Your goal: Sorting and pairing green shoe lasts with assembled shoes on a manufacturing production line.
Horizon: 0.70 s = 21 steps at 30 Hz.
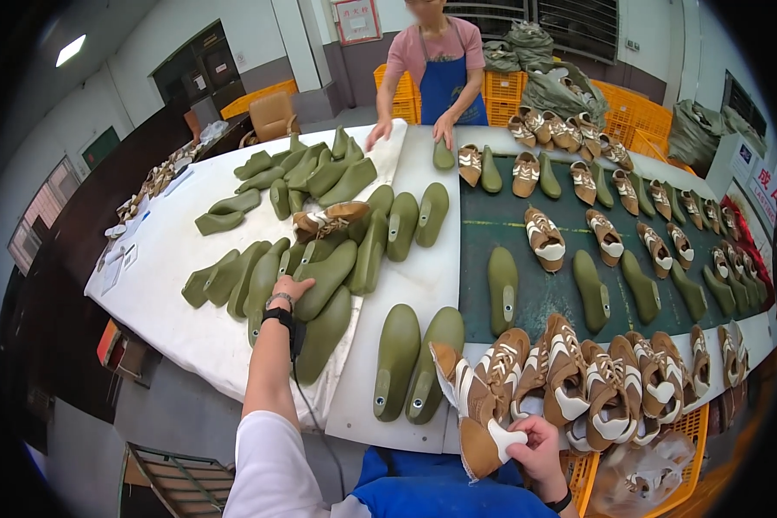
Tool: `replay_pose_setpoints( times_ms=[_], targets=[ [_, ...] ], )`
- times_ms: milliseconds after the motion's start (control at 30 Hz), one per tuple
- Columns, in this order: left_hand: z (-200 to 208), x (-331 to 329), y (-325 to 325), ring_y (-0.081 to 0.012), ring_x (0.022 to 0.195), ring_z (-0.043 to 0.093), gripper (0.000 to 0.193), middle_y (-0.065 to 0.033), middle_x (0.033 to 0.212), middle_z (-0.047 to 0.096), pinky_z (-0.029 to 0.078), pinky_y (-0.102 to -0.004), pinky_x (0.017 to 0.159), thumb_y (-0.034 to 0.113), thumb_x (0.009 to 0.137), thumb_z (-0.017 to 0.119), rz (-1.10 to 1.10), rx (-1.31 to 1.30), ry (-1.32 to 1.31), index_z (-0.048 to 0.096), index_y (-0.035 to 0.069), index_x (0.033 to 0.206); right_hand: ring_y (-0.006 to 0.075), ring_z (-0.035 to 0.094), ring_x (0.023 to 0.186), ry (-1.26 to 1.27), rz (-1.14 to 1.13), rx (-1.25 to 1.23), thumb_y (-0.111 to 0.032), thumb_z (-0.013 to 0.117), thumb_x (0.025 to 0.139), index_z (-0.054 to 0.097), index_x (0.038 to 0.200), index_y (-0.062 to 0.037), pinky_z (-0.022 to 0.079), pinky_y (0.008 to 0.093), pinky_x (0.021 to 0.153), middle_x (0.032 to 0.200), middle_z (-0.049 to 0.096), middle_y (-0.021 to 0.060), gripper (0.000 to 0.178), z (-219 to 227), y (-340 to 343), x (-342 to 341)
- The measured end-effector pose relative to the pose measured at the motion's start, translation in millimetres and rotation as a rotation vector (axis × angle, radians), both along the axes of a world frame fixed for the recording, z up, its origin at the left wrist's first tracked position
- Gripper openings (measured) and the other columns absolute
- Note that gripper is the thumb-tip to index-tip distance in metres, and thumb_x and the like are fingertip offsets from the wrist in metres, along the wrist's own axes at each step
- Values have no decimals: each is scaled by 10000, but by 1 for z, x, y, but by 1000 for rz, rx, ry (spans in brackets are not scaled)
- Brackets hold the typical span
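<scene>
My left hand (292,290) reaches into a heap of green shoe lasts, its fingers closed around the end of one green shoe last (330,278). My right hand (537,447), low near the table's front edge, pinches a brown shoe upper (482,447) by its white heel patch. Part of that upper overlaps other brown and white shoe uppers (502,363) lined up along the front edge. Two lasts (397,358) lie side by side on the white board between my hands. A brown upper (326,221) rests on top of the heap.
Across the table, a person in a blue apron (454,91) touches a last (443,155) with one hand. A green belt (527,250) at right carries rows of lasts and uppers. Orange crates (698,453) stand below the front edge. A black cable (319,423) trails from my left wrist.
</scene>
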<state>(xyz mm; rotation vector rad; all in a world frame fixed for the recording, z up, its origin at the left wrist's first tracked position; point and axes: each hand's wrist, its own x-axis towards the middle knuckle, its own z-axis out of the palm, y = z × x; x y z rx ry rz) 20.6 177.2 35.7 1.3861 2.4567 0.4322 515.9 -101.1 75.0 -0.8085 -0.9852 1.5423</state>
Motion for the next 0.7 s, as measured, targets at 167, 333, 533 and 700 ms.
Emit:
replay_pose_setpoints(
  times_ms=[167,333,533,700],
  targets=[
    [29,45,-16,-322,842,607,540,-215,888,622,479,-377,760,484,613,670,-26,99,72,647,-18,813,99,554,764,-41,-6,-3,-33,691,708,532,885,11,446,229,685,867,582,70,242,0,2,0],
    [67,86,-106,-356,693,597,447,-212,712,599,489,-416,652,429,624,653,-224,253,321,642,-10,708,98,556,769,-12,-9,13,-23,689,706,529,892,11,450,229,695,867,584,66,248,-4,5,-1],
    [12,112,-190,-332,670,600,437,-195,744,594,490,-406,621,439,644,649,-413,67,317,630,2,642,96,555,774,-39,29,6,-7,687,700,526,888,10,450,225,693,894,579,74,249,-4,23,-10],
    [46,97,-119,-320,692,592,342,-161,775,601,486,-401,625,305,716,631,-674,249,337,582,40,927,107,552,794,-50,51,19,9,693,690,521,877,13,449,225,693,900,576,98,254,-4,29,-11]
  ],
)
